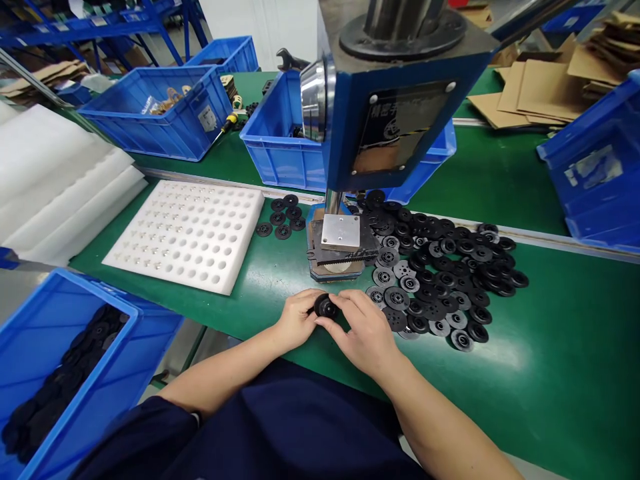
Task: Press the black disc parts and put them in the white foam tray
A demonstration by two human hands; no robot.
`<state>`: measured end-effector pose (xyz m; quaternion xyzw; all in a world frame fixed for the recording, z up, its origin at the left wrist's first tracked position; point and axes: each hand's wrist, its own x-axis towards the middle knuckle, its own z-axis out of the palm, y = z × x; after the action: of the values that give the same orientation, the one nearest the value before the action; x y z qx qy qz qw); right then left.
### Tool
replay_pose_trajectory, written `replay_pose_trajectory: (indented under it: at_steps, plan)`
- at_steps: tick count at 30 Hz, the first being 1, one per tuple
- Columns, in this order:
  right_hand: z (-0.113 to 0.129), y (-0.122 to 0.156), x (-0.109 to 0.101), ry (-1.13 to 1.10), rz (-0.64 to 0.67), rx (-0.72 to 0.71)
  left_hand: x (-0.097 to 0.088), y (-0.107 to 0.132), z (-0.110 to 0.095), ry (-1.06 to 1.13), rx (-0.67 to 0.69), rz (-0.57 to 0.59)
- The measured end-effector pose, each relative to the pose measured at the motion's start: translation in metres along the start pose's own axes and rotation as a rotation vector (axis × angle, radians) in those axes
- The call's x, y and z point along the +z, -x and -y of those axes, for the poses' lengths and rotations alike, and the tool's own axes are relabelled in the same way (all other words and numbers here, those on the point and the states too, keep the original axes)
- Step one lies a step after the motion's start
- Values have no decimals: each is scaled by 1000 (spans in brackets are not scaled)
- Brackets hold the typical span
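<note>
Between my two hands, just in front of the press, is a round black disc-shaped part with a raised centre. My left hand grips its left edge with closed fingers. My right hand pinches it from the right, thumb below and fingertips on top. Behind my hands stands the hand press, with a silver metal block on its base. To the right lies a loose pile of similar black discs. Several flat black discs lie left of the press base.
A white foam tray with rows of holes, some holding small clear pieces, lies left. A blue bin of black parts stands at lower left. More blue bins, a screwdriver and cardboard sheets are behind.
</note>
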<state>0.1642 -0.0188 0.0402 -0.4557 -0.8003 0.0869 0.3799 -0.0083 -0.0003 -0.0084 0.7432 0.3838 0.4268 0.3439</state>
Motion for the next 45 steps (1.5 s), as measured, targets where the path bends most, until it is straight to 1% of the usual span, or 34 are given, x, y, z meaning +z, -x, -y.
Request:
replay_pose_trajectory:
  at_steps: [5,8,13,16,27,35,37,41,45]
  plan:
    - [0,2,0,30,-1,-9,0,0,0,16,-22,19]
    - [0,4,2,59,14,2,0,-1,-1,12,-13,35]
    - [0,8,6,90,38,39,0,-4,-2,0,5,18]
    - [1,9,9,89,32,59,1,-3,-2,-3,-9,8]
    - [-3,9,14,75,4,54,5,-2,0,14,-86,-2]
    - [-5,6,11,38,-3,78,2,-4,-5,-26,-92,20]
    - [-5,5,9,1,3,101,1,-3,-6,-27,-121,23]
    - [-8,2,6,-97,-11,150,0,1,-6,19,-243,37]
    - [-20,0,6,-173,-32,245,4,0,-4,86,-352,16]
